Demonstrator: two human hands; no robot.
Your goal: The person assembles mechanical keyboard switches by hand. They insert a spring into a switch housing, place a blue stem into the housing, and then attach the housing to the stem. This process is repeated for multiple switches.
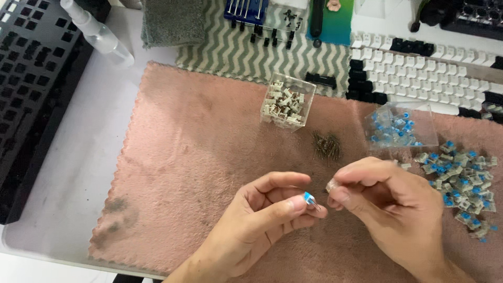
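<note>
Two hands are meeting over the pink cloth (199,157), left hand (262,215) pinching a blue switch stem (309,199), right hand (387,202) clamping a clear switch housing (331,185).

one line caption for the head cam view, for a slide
Left hand pinches a small blue switch part beside the right hand holding a clear piece, over a pink cloth.

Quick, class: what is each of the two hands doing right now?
Left hand: closed, pinching a small blue switch part.
Right hand: closed, pinching a small clear piece.
</note>
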